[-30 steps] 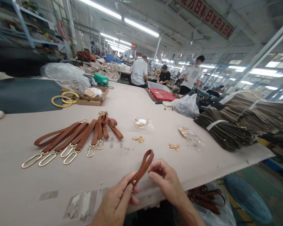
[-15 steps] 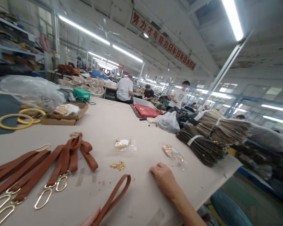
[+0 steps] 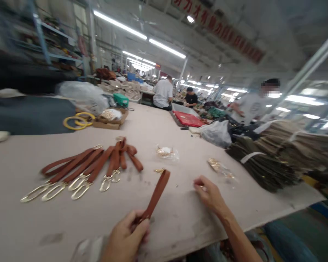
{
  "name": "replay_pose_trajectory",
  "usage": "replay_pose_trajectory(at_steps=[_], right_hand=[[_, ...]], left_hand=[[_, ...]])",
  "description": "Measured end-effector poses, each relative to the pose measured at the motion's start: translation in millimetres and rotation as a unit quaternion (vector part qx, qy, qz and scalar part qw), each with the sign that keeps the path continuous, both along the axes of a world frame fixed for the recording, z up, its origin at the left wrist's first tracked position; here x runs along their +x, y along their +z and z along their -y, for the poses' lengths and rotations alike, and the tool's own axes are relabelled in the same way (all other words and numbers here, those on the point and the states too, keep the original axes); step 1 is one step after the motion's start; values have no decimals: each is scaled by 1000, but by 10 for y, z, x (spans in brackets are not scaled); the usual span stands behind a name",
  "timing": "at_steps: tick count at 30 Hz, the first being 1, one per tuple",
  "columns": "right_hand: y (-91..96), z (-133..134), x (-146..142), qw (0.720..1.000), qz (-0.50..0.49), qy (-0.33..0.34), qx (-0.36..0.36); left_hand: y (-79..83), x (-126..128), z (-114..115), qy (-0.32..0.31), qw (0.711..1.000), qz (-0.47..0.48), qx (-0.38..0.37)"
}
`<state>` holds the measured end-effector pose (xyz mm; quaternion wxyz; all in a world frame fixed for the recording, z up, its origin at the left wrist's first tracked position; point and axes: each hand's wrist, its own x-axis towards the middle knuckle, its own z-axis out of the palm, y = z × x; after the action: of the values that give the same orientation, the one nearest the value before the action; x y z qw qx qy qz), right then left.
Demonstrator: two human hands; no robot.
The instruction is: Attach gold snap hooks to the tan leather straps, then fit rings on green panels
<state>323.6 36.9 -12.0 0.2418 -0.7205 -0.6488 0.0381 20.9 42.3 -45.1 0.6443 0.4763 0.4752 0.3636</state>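
My left hand (image 3: 125, 234) is closed around a brown strap (image 3: 159, 189), whose looped end stands up from the fingers above the table. My right hand (image 3: 211, 194) hovers low over the tabletop, thumb and fingers pinched together; whatever lies between them is too small to make out. Beyond the strap's loop is a partly hidden pile of small gold metal pieces (image 3: 159, 170). Two clear bags, a nearer-centre bag (image 3: 166, 153) and a right-hand bag (image 3: 220, 169), contain similar pieces. At left lie several brown straps (image 3: 97, 165) fitted with long gold oval clasps (image 3: 53, 191).
Banded stacks of dark panels (image 3: 262, 165) line the table's right side, beside a clear plastic bag (image 3: 217, 133). Farther back are a red tray (image 3: 188, 119), a cardboard box (image 3: 109, 123) and yellow rings (image 3: 75, 123). Several people stand or sit beyond the table.
The view has swung left and down. My left hand has come fully into view, raising the strap. My right hand's fingers have drawn into a pinch.
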Motion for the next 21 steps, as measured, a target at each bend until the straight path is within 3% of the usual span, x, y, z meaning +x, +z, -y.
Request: replay_pose_trajectory(at_steps=[5,9,12,21], right_hand=[[-115,344,-849,964,-214,100,120],[-149,486,-1384,944,-221,180,168],[-153,479,-1519,944,-174,201,193],[-111,513,-1496,945,-105,229,209]], left_hand=[[139,24,63,-31,999,4,8],[203,11,146,-30,999,-14,38],[229,9,190,-26,996,-24,79],[202,6,212,-21,981,-66,180]])
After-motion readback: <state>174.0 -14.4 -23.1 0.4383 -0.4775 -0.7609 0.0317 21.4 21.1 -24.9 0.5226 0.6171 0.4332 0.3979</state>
